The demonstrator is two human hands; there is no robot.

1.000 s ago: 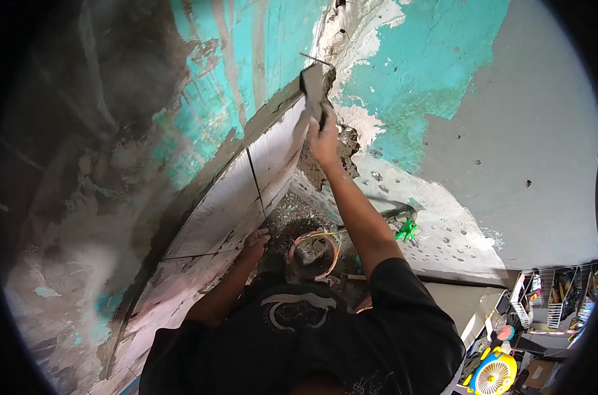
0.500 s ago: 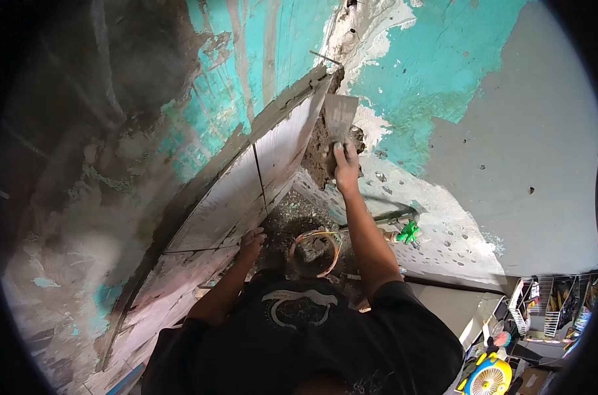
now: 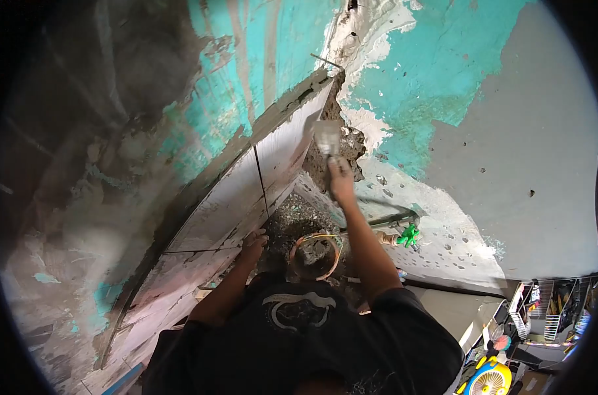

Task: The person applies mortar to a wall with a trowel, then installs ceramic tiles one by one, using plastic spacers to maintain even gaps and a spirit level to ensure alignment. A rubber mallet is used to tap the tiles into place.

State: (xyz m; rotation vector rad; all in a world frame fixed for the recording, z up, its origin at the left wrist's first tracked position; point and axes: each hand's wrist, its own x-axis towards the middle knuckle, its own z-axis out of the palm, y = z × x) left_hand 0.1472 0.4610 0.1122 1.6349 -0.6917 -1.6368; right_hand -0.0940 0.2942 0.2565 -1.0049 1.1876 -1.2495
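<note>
My right hand grips a putty knife, its blade pointing up and slightly blurred. The blade lies over a rough, dark mortar patch in the wall corner, close to the edge of the white tiles. Lower down on the left, my left hand rests with its fingers extended against the tiled face. Between my forearms, in front of my body, is a round container with an orange-toned rim.
A green tap juts from the pitted white lower wall at right. Turquoise paint peels above it. A thin metal rod sticks out near the corner. A wire rack and a yellow-and-blue fan stand at lower right.
My right hand and the putty knife have moved down and a little left along the mortar patch, toward the tile edge. My left hand stays at about the same spot.
</note>
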